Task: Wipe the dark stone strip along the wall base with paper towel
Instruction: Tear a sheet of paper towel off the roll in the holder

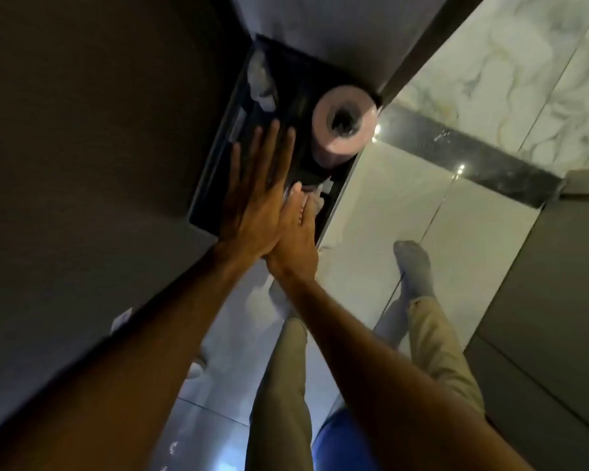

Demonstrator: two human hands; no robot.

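Note:
A pinkish paper towel roll (343, 125) sits in a dark recessed holder (215, 171) on the wall. My left hand (255, 202) lies flat and open against the holder, fingers stretched out. My right hand (298, 232) is just beside and partly under it, with its fingertips closed on a white piece of paper towel (320, 193) at the holder's lower edge. The dark stone strip (473, 154) runs along the base of the marble wall at the right, glossy with light spots, well away from both hands.
Crumpled white paper (262, 76) lies at the far end of the holder. My feet in grey socks (415, 266) and khaki trousers stand on the glossy white floor tiles (402, 185). A grey panel (541, 283) stands at the right, and a brown wall (82, 147) fills the left.

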